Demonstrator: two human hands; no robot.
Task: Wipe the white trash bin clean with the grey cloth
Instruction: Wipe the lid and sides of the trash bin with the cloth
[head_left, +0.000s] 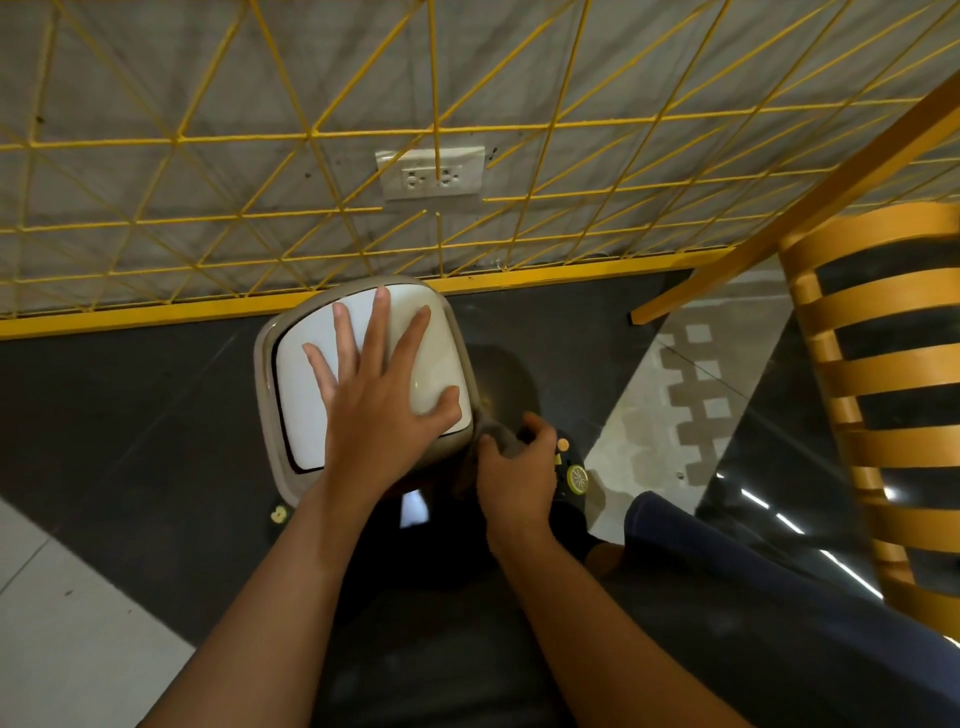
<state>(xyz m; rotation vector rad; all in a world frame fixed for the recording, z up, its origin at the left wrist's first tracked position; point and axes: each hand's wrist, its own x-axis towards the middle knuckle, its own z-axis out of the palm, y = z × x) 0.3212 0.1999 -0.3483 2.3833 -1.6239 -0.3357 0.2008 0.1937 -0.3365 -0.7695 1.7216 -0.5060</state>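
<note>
The white trash bin (306, 395) stands on the dark floor against the yellow base rail, seen from above, its white lid framed by a grey-beige rim. My left hand (379, 384) lies flat on the lid with fingers spread and straight. My right hand (514, 467) is at the bin's right front side, fingers curled round the grey cloth (501, 436), which is bunched against the bin's side wall. Most of the cloth is hidden under that hand.
A yellow wire grid fence (311, 135) with a wall socket (431, 174) behind it stands close behind the bin. An orange slatted chair (878, 384) stands at the right. My legs in dark trousers and patterned slippers (576, 478) are below the bin.
</note>
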